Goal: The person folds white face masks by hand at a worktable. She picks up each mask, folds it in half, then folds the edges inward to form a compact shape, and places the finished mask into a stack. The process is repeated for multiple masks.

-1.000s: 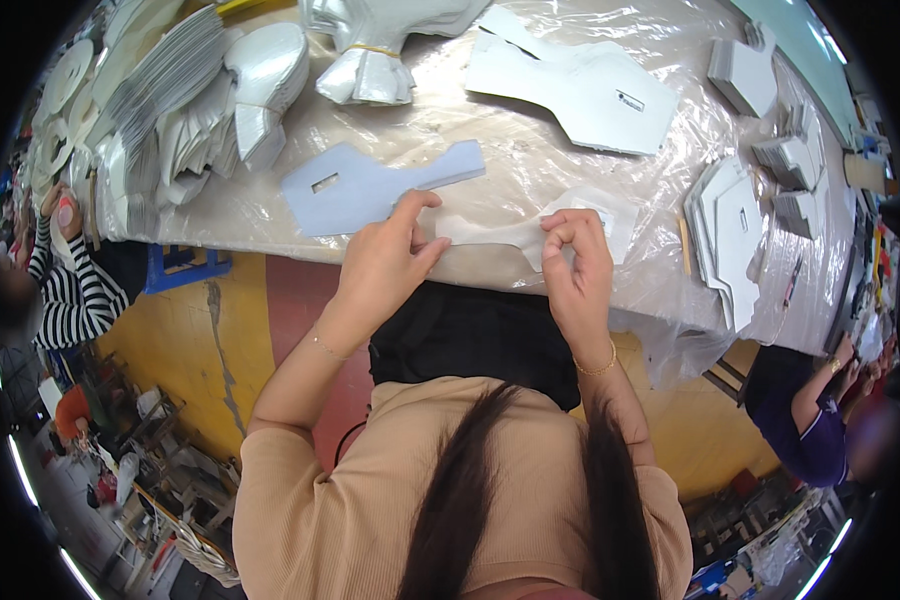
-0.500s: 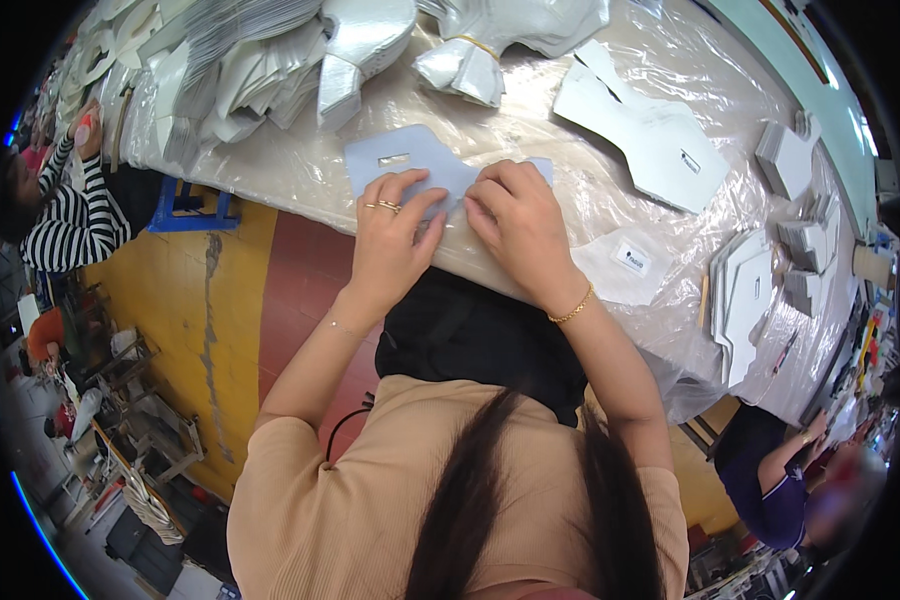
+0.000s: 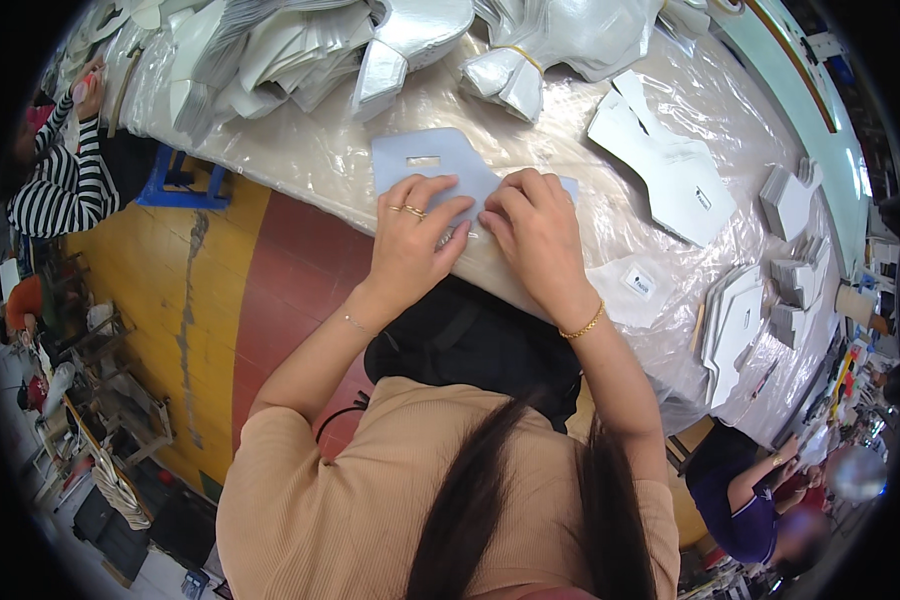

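Note:
A flat light blue-grey cut panel [image 3: 467,163] with a narrow waist and a rectangular slot lies at the table's near edge. My left hand [image 3: 410,245] rests over its left part, fingers bent and thumb close to the index finger at the panel's near edge. My right hand [image 3: 542,240] grips the same edge near the waist, its fingers curled in toward the thumb. The fingertips partly hide that edge. Just right of my right hand lies a whitish piece [image 3: 620,300] bearing a small label [image 3: 638,281].
Plastic film covers the table [image 3: 310,165]. Silvery stacks [image 3: 415,45] and a banded bundle [image 3: 510,80] stand at the back. White panels [image 3: 670,180] and smaller stacks [image 3: 730,325] lie to the right. A person in stripes [image 3: 60,190] is at left, another in purple [image 3: 735,500] at right.
The view has shifted, so table and panels appear a little further right and lower. My hands stay on the blue-grey panel with nearly the same grip.

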A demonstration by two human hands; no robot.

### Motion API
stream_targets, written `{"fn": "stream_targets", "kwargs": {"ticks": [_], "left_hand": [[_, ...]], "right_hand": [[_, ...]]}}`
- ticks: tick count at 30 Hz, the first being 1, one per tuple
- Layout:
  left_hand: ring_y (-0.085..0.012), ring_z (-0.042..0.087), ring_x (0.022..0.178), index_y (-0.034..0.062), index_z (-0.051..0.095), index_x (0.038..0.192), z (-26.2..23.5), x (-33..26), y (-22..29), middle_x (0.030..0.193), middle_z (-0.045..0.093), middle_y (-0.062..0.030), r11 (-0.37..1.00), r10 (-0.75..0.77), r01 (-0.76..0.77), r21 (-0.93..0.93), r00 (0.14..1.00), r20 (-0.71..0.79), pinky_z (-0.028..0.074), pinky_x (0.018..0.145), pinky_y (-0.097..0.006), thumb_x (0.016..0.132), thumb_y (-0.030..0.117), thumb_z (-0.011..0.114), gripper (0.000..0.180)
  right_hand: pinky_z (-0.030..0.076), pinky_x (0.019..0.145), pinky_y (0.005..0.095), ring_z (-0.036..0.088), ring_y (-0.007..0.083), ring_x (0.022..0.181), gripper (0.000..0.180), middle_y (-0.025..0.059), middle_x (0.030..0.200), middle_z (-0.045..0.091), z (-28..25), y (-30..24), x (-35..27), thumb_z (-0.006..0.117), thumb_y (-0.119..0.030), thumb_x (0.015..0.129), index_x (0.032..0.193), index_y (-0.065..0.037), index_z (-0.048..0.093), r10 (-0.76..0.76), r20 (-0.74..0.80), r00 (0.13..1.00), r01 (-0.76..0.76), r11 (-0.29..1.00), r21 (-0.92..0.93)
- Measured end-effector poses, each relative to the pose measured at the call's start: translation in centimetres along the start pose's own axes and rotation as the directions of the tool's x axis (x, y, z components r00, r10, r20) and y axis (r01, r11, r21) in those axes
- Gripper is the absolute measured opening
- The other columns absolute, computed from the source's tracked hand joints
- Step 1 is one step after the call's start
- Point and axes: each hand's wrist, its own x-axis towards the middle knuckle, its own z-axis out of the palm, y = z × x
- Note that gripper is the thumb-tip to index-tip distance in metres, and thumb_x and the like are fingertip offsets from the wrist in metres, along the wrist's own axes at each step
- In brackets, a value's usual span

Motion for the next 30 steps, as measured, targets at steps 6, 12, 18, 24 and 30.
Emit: {"fn": "stream_targets", "kwargs": {"ticks": [6, 12, 18, 24, 30], "left_hand": [[-0.0298, 0.051, 0.117, 0.0096, 0.071, 0.106, -0.1, 0.0, 0.1, 0.125, 0.061, -0.006, 1.0, -0.016, 0.016, -0.022, 1.0, 0.0, 0.038, 0.099, -0.041, 0.077, 0.009, 0.076, 0.029], [-0.0301, 0.05, 0.117, 0.0101, 0.071, 0.107, -0.2, 0.0, 0.3, 0.126, 0.061, -0.0055, 1.0, -0.027, 0.027, 0.003, 0.999, 0.017, 0.038, 0.099, -0.041, 0.077, 0.009, 0.076, 0.031], [-0.0284, 0.049, 0.118, 0.0118, 0.069, 0.109, 0.0, 0.1, 0.3, 0.125, 0.058, -0.0047, 0.999, -0.019, 0.018, 0.028, 0.999, 0.027, 0.039, 0.098, -0.042, 0.075, 0.011, 0.076, 0.034], [-0.0287, 0.049, 0.119, 0.0121, 0.068, 0.109, -0.1, 0.1, 0.4, 0.126, 0.058, -0.005, 0.999, -0.016, 0.015, 0.037, 0.999, 0.035, 0.038, 0.098, -0.042, 0.075, 0.011, 0.076, 0.035], [-0.0283, 0.049, 0.119, 0.0128, 0.069, 0.108, 0.0, 0.1, 0.5, 0.126, 0.058, -0.0048, 0.999, -0.024, 0.022, 0.049, 0.999, 0.032, 0.038, 0.098, -0.043, 0.075, 0.01, 0.075, 0.033]], "right_hand": [[0.045, 0.083, 0.0405, 0.056, 0.031, 0.095, 0.012, 0.011, 0.105, 0.059, 0.7, 0.1, 0.0, 0.074, -0.008, 0.079, 0.087, -0.003, 0.066, 0.03, -0.016, 0.999, -0.03, 0.999, -0.028], [0.05, 0.076, 0.0329, 0.058, 0.0205, 0.089, 0.012, 0.0099, 0.105, 0.055, -1.0, 1.5, -0.1, 0.071, -0.005, 0.085, 0.092, 0.0, 0.062, 0.324, -0.036, 0.945, -0.274, 0.849, 0.452], [0.052, 0.079, 0.0276, 0.059, 0.0154, 0.093, 0.009, 0.0078, 0.107, 0.055, -1.6, 2.3, -0.5, 0.064, -0.006, 0.094, 0.094, 0.001, 0.059, 0.338, -0.057, 0.939, -0.245, 0.778, 0.579], [0.051, 0.096, 0.0345, 0.058, 0.0151, 0.091, 0.011, 0.0066, 0.099, 0.057, -1.4, 2.6, -0.8, 0.051, -0.015, 0.105, 0.104, -0.004, 0.049, 0.323, 0.152, 0.934, -0.273, 0.376, 0.886], [0.052, 0.081, 0.0349, 0.047, 0.0118, 0.072, 0.008, 0.0026, 0.085, 0.046, -3.4, 2.9, -0.4, 0.048, -0.013, 0.106, 0.1, -0.007, 0.045, 0.462, 0.109, 0.88, -0.189, 0.131, 0.973]]}}
